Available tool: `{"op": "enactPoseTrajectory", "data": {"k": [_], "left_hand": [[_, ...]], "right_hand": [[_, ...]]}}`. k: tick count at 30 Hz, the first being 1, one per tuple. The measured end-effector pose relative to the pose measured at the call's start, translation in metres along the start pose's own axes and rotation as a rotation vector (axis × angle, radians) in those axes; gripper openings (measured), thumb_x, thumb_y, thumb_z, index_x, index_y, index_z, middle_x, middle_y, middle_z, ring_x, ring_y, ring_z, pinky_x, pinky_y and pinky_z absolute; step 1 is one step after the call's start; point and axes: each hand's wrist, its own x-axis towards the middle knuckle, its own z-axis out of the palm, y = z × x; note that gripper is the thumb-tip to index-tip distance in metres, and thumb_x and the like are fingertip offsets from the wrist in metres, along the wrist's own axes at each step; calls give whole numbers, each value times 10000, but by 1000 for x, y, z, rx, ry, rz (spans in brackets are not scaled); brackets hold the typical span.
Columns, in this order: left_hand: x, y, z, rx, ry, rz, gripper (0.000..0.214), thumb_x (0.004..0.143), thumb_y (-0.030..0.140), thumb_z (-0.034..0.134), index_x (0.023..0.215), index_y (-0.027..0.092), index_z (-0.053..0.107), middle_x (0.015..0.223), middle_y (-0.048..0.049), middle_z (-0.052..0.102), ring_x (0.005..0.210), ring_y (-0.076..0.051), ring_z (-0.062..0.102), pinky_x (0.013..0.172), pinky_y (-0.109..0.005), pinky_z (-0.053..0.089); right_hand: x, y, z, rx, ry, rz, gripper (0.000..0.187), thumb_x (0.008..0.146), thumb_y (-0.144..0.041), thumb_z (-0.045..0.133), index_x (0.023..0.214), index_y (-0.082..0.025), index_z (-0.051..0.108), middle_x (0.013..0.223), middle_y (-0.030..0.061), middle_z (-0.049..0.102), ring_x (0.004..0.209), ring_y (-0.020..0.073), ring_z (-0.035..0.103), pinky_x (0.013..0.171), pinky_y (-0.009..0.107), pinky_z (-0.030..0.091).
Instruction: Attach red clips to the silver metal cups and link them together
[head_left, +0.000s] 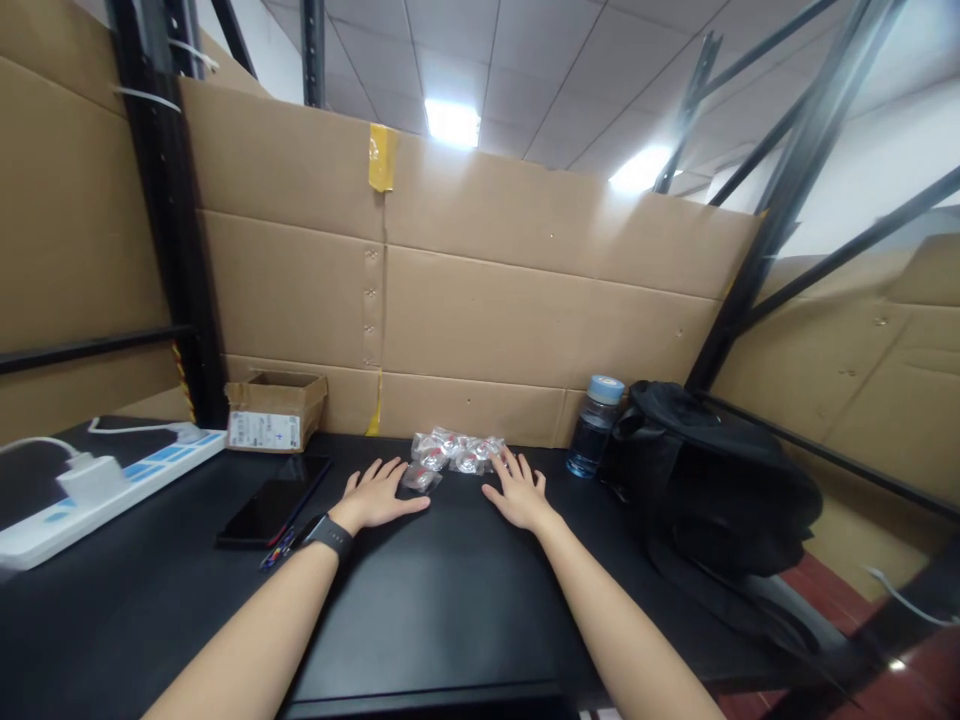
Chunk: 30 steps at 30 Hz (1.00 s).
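My left hand lies flat on the black table, fingers spread, holding nothing; a black watch is on its wrist. My right hand also rests flat with fingers apart, empty. Just beyond both sets of fingertips sits a small heap of clear plastic packets with red and white contents. One packet lies apart, next to my left fingertips.
A dark phone and pens lie left of my left hand. A white power strip with a charger and a small cardboard box are further left. A water bottle and black backpack stand right. Cardboard walls surround the table.
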Motion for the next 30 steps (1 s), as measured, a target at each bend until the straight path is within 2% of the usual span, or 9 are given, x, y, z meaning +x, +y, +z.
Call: {"op": "enactPoseTrajectory", "data": {"k": [2, 5, 12, 20, 25, 30], "left_hand": [[4, -1, -2, -5, 16, -1, 1148, 708, 923, 448, 1603, 217, 316, 1678, -124, 223, 1555, -418, 108, 1206, -672, 130], [10, -3, -3, -5, 51, 3, 1138, 701, 914, 481, 1593, 223, 338, 1670, -140, 248, 1550, -420, 136, 1207, -663, 137], [12, -4, -1, -29, 44, 13, 1077, 711, 899, 498, 1577, 270, 374, 1669, -105, 264, 1553, -404, 144, 1207, -672, 122], [9, -4, -2, -1, 41, 29, 971, 776, 851, 476, 1560, 284, 401, 1662, -87, 292, 1552, -384, 171, 1207, -668, 143], [9, -5, -2, 8, 37, 39, 954, 805, 829, 466, 1557, 246, 408, 1657, -109, 297, 1550, -370, 190, 1211, -654, 152], [9, -6, -4, -4, 36, 27, 942, 795, 833, 477, 1552, 277, 418, 1657, -111, 302, 1547, -390, 189, 1209, -647, 162]], "right_hand": [[2, 2, 1, -38, -91, 44, 716, 981, -668, 341, 1616, -383, 172, 1725, 7, 46, 1564, 389, 58, 1163, 671, 117], [4, 2, 0, -52, -146, 53, 697, 990, -676, 275, 1616, -385, 176, 1726, 0, 11, 1566, 380, 88, 1174, 643, 151], [6, 5, -7, 14, -177, 35, 625, 957, -616, 441, 1544, -420, 350, 1721, -25, 78, 1564, 362, 126, 1174, 644, 161], [2, 3, -14, 34, -183, -29, 601, 958, -550, 484, 1526, -366, 414, 1715, 40, 139, 1538, 385, 206, 1161, 614, 211], [-2, 7, -23, 50, -220, -99, 583, 947, -518, 535, 1503, -365, 451, 1705, 66, 178, 1534, 355, 236, 1159, 597, 240], [-4, 9, -26, 57, -228, -125, 577, 943, -512, 545, 1494, -358, 465, 1702, 75, 186, 1530, 348, 247, 1152, 606, 254]]}}
